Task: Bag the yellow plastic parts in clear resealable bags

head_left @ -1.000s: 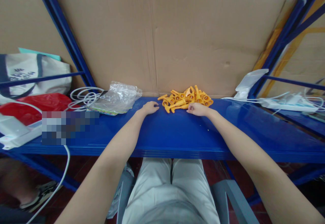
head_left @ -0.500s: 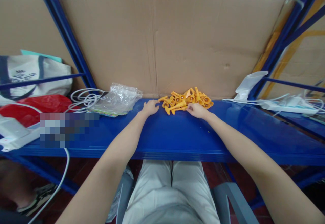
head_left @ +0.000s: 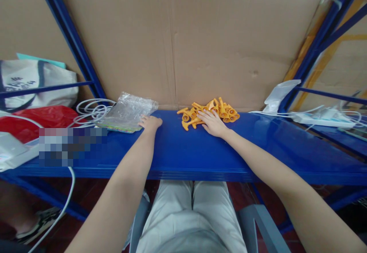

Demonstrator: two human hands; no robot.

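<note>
A pile of orange-yellow plastic pieces (head_left: pixel 228 111) lies at the back of the blue shelf; several have flared, cup-like ends, and a hammer-shaped one (head_left: pixel 185 125) is at the front left. My right hand (head_left: pixel 214 124) rests over the front of the pile with its fingers spread, covering some pieces. My left hand (head_left: pixel 150 123) has its fingers apart at the right edge of a clear plastic bag (head_left: pixel 126 109). Whether those fingertips press on the bag is hard to tell. Under the bag shows a flat sheet with a colourful edge.
White cable (head_left: pixel 93 111) is coiled left of the bag, beside a red plastic bag (head_left: pixel 54 117) and a canvas bag (head_left: pixel 57 88). On the right are a white power strip (head_left: pixel 322 119) and a white pouch (head_left: pixel 279 96). Cardboard (head_left: pixel 229 46) stands behind the blue shelf (head_left: pixel 183 153).
My left hand has moved left from the pile to the plastic bag. My right hand has gone from closed fingers at the pile's front to spread fingers over it.
</note>
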